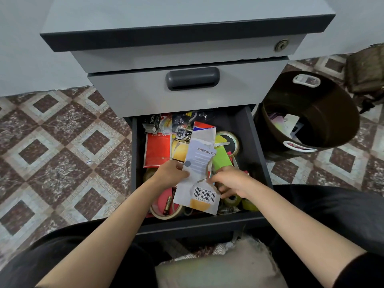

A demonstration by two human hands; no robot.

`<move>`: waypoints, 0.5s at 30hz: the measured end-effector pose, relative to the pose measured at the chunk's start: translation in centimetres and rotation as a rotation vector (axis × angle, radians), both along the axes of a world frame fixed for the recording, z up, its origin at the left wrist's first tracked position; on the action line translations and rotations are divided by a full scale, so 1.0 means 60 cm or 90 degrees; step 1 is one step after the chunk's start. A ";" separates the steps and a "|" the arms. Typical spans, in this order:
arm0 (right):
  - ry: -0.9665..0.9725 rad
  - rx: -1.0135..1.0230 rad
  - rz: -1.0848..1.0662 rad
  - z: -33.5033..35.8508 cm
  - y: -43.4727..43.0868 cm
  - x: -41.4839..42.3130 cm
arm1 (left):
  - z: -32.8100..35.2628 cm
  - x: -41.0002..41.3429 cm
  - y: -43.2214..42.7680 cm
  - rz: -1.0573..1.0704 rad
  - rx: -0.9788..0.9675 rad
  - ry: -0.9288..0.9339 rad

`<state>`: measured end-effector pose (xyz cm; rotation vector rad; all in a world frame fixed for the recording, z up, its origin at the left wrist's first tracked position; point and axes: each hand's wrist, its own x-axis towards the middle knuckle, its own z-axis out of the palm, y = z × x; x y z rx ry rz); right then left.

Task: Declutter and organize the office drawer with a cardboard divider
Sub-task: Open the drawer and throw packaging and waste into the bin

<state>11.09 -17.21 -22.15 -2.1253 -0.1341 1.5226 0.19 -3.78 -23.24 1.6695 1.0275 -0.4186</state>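
Note:
The lower drawer [257, 142] of a grey cabinet stands pulled open and crowded with stationery. Over its middle I hold a torn white packaging card [199, 163] printed with "PRECAUTION" and a barcode. My left hand [172, 173] pinches its left edge and my right hand [230, 180] grips its torn right edge. Under it lie a red stationery pack [156, 150], a green sticky-note pad [222, 160], a clear tape roll [233, 140], a masking tape roll [166, 213] with a battery [167, 205] on it, and a stapler box [150, 122].
A dark brown waste bin [311, 113] with paper scraps inside stands on the tiled floor right of the cabinet. The upper drawer with its dark handle [192, 79] is closed. A beige cushion [218, 267] lies between my knees.

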 end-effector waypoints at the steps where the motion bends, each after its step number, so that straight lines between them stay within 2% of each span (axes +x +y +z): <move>1: -0.002 0.000 -0.004 -0.002 0.000 0.000 | 0.002 0.000 -0.002 0.002 -0.006 -0.001; 4: -0.010 0.005 -0.031 -0.006 -0.002 0.002 | 0.000 0.004 -0.005 0.011 -0.032 -0.016; 15: 0.011 0.063 -0.032 0.006 0.000 0.004 | 0.006 0.006 -0.020 -0.029 0.006 -0.051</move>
